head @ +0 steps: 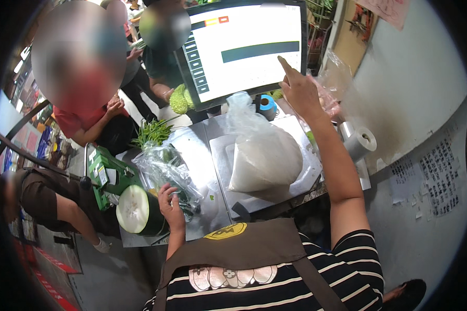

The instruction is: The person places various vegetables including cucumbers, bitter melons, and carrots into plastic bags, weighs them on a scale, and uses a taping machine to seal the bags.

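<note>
My right hand (300, 89) reaches up to a touchscreen monitor (253, 70), its index finger extended at the bright screen and the other fingers curled. Nothing is held in it. Below, a knotted clear plastic bag of whitish contents (266, 163) sits on a metal weighing plate (222, 155). My left hand (172, 206) is beside a cut winter melon (134, 210) with a white face and dark green rind. Its fingers are loosely bent and apart; whether they touch the rind, I cannot tell. Clear plastic bagging (175, 179) with greens inside lies just beyond that hand.
A green metal bench device (111, 171) stands at the left with leafy greens (153, 132) behind. Bitter melon (180, 100) and a blue-rimmed roll (267, 105) are by the monitor. Plastic rolls (360, 143) stand right, near the wall. People (89, 124) are across the counter.
</note>
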`<state>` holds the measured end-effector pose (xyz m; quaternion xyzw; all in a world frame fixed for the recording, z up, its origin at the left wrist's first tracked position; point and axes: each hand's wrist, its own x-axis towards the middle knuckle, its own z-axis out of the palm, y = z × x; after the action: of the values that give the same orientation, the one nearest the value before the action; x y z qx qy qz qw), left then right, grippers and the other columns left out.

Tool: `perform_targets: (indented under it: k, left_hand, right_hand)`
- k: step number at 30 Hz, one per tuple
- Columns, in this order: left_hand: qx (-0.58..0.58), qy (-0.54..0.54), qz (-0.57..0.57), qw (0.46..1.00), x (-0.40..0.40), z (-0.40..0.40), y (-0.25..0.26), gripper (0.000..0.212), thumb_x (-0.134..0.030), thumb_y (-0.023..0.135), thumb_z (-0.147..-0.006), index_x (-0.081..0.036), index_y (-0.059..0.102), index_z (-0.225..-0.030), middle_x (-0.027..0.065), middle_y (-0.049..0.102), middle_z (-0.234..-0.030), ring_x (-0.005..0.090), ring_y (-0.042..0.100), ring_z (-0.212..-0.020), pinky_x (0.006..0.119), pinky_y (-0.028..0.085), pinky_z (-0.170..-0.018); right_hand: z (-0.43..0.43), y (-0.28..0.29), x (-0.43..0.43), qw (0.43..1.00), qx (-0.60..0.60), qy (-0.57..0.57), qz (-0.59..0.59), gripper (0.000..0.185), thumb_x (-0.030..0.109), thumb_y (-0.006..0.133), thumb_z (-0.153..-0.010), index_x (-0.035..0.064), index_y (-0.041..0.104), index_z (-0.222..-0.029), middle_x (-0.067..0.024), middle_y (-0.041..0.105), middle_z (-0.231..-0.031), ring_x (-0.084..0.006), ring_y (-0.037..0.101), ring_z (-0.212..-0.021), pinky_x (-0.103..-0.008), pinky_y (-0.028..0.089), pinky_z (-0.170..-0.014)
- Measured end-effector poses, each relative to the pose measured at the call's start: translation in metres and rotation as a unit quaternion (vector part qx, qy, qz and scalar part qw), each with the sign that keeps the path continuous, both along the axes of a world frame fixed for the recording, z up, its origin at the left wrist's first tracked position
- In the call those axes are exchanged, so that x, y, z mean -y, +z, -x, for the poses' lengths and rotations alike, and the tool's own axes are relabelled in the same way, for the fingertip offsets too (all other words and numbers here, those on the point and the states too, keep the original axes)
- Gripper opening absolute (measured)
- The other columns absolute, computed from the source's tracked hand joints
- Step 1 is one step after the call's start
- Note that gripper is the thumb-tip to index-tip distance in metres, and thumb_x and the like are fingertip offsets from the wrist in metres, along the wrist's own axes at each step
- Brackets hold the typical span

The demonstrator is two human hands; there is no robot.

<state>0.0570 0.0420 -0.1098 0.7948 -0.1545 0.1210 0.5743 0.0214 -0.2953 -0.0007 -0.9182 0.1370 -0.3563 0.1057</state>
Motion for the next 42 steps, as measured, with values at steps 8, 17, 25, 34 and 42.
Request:
perform_targets:
  k: [8,17,25,34,42]
  left_hand:
    - [0.061,-0.039,0.018,0.997,0.002,0.009,0.003,0.014,0.003,0.041,-0.065,-0.001,0.05,-0.074,0.0097,0.046,-0.092,0.021,0.045,-0.085,0.027,0.036,-0.069]
    - [0.059,-0.055,0.018,0.997,-0.003,0.008,0.009,0.013,0.003,0.043,-0.064,-0.001,0.05,-0.074,0.0103,0.046,-0.091,0.0209,0.045,-0.085,0.028,0.036,-0.071]
    - [-0.077,-0.338,-0.077,0.935,0.017,-0.022,0.017,0.056,-0.012,0.059,-0.057,-0.008,0.037,-0.108,0.0072,0.039,-0.109,0.0195,0.037,-0.101,0.032,0.032,-0.081]
    - [-0.073,-0.537,-0.115,0.832,0.128,-0.072,0.08,0.079,-0.021,0.067,-0.048,0.001,0.027,-0.113,0.0106,0.034,-0.113,0.0211,0.029,-0.106,0.029,0.022,-0.087]
    - [-0.083,-0.583,-0.174,0.789,0.193,-0.05,0.091,0.061,-0.026,0.064,-0.058,0.002,0.036,-0.104,0.0089,0.044,-0.098,0.0181,0.042,-0.091,0.028,0.033,-0.078]
  right_hand:
    - [-0.044,0.048,-0.03,0.978,-0.037,0.118,0.165,0.06,0.006,0.054,-0.064,0.0144,0.025,-0.116,-0.0131,0.051,-0.077,-0.0265,0.051,-0.06,-0.0337,0.041,-0.051]
    - [-0.062,0.072,-0.042,0.976,-0.062,0.072,0.196,0.055,0.006,0.048,-0.066,0.0151,0.027,-0.115,-0.0113,0.051,-0.067,-0.0263,0.051,-0.056,-0.0344,0.04,-0.053]
    - [0.05,0.021,-0.005,0.964,-0.103,0.17,-0.176,0.059,0.019,0.054,-0.064,0.0087,0.027,-0.116,-0.0067,0.048,-0.087,-0.0148,0.046,-0.076,-0.0257,0.039,-0.067]
    - [0.042,-0.014,-0.081,0.987,0.054,0.063,-0.138,0.012,0.013,0.053,-0.059,0.0057,0.054,-0.069,-0.0081,0.051,-0.068,-0.0254,0.049,-0.067,-0.0339,0.038,-0.059]
    - [0.029,-0.004,-0.104,0.98,0.163,-0.115,-0.012,0.009,0.008,0.052,-0.052,0.0035,0.051,-0.06,-0.0098,0.05,-0.062,-0.0213,0.052,-0.059,-0.0294,0.042,-0.053]
